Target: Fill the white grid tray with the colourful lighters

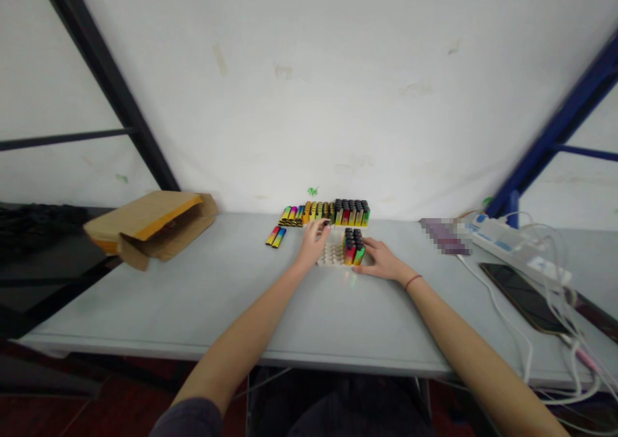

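My left hand [313, 239] is closed in a pinch at the left side of a white tray with round holes [332, 255]. A dark end, which looks like the top of a lighter [327, 222], shows at its fingertips; the rest is hidden. Upright colourful lighters with black tops [354, 247] fill the right part of this tray. My right hand [381, 259] grips the tray's right side, thumb at the front corner and fingers along the side. Behind stand a full block of black-topped lighters [352, 213] and a block with yellow tops [319, 210].
Several lighters lie in a pile [291, 216] at the back, and two loose lighters [275, 237] lie left of my left hand. An open cardboard box [154, 221] sits far left. On the right are a phone [524, 297], a power strip [512, 247] and tangled white cables.
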`<act>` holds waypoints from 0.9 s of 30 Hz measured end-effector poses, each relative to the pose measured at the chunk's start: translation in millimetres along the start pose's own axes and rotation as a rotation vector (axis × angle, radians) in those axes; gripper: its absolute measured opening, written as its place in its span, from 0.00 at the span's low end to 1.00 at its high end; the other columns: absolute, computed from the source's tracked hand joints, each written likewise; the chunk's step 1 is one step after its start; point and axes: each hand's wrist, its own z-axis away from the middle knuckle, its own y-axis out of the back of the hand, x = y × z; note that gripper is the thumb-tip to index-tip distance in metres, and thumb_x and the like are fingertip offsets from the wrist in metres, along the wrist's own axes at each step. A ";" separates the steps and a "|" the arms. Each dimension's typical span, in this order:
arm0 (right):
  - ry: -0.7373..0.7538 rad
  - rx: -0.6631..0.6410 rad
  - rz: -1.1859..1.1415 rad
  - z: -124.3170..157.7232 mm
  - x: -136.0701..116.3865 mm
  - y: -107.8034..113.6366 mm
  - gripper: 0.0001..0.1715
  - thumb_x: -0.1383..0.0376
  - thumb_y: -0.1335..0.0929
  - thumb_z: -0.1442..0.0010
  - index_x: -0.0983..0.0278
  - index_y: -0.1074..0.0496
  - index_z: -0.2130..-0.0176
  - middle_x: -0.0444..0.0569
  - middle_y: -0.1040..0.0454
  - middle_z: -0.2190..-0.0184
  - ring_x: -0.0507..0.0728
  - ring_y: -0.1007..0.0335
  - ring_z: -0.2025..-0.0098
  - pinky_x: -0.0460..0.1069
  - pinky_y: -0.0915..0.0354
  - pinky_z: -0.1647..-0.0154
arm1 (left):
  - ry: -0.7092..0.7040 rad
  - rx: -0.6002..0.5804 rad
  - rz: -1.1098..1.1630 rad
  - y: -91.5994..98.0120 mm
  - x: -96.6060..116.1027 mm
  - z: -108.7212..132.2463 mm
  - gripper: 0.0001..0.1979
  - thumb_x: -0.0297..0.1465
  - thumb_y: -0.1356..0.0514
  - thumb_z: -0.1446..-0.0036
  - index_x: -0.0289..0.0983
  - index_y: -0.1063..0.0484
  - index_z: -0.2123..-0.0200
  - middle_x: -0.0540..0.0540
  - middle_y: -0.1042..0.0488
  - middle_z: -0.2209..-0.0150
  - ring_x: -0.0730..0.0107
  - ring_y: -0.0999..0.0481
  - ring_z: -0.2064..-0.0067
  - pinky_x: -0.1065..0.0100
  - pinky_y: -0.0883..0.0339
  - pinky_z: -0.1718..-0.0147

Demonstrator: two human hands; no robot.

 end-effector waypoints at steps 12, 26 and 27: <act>-0.035 -0.021 0.009 0.5 -0.9 -1.0 0.51 0.35 0.33 0.41 0.65 0.35 0.33 0.66 0.37 0.33 0.73 0.40 0.33 0.68 0.43 0.34 | 0.082 -0.144 0.022 -1.0 10.5 6.4 0.11 0.31 0.33 0.48 0.40 0.21 0.59 0.43 0.21 0.53 0.64 0.21 0.60 0.63 0.28 0.51; -0.038 -0.034 0.031 0.3 -0.5 -2.0 0.51 0.35 0.34 0.41 0.65 0.35 0.33 0.66 0.38 0.33 0.73 0.41 0.32 0.67 0.44 0.33 | -0.008 0.042 -0.688 35.1 13.5 -7.5 0.10 0.29 0.42 0.38 0.39 0.23 0.56 0.35 0.23 0.50 0.42 0.30 0.43 0.45 0.41 0.41; -0.038 -0.036 0.030 0.4 -0.5 -2.1 0.51 0.35 0.34 0.40 0.65 0.34 0.34 0.66 0.38 0.32 0.73 0.42 0.32 0.68 0.44 0.33 | 0.037 0.094 -0.768 44.9 9.2 -10.8 0.08 0.28 0.42 0.40 0.37 0.23 0.59 0.32 0.24 0.50 0.37 0.32 0.42 0.42 0.43 0.42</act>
